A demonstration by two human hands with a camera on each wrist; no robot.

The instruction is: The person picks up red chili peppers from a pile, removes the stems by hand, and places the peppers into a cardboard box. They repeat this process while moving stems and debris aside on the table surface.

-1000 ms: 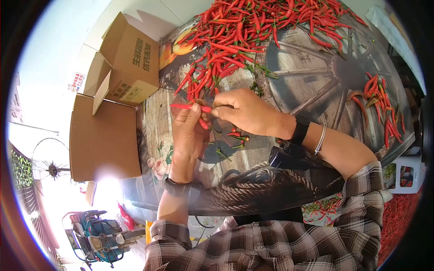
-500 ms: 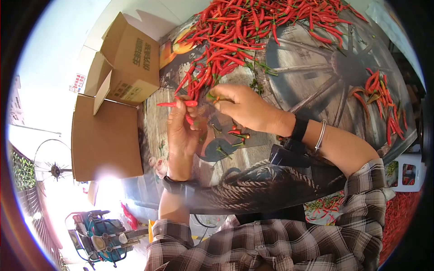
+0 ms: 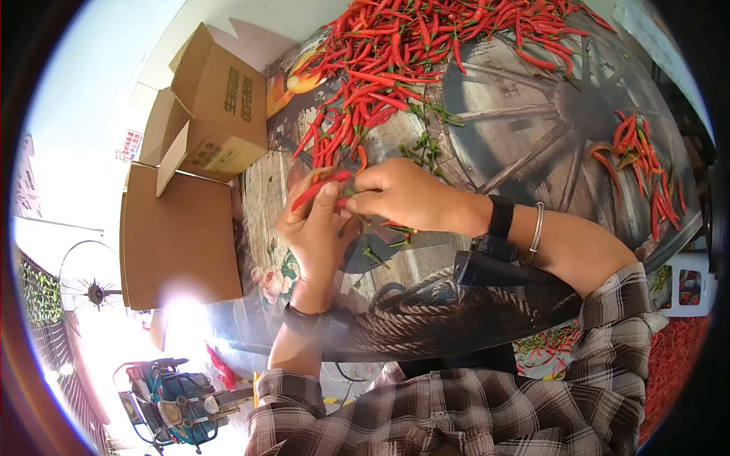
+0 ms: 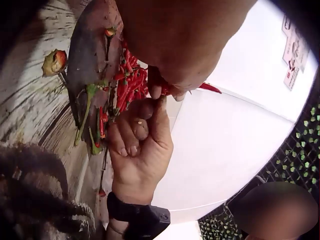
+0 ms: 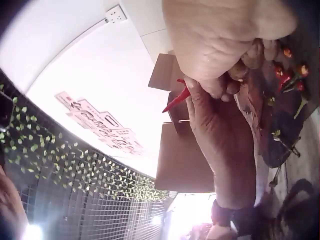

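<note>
My left hand (image 3: 315, 243) grips a slender red chili (image 3: 310, 195) between thumb and fingers, its tip pointing lower left; another bit of red shows beneath. Against the chili's right end, my right hand (image 3: 426, 199) pinches with thumb and forefinger, where a little green shows. In the left wrist view, my left hand (image 4: 185, 40) looms above my right hand (image 4: 137, 155), with a chili tip (image 4: 211, 88) sticking out. The right wrist view shows my left hand (image 5: 225, 140) below my right hand (image 5: 225, 45), and the red tip (image 5: 176, 102) between them.
A large heap of red chilies (image 3: 426, 38) covers the table's far side; a smaller pile (image 3: 646, 167) lies at right. Green stems (image 3: 427, 152) and cut ends (image 3: 374, 257) lie near my hands. An open cardboard box (image 3: 220, 106) stands at left.
Half a second ago my hands were apart, the right holding a green piece. They now meet again, and the chili in my left hand has tilted from level to slanting.
</note>
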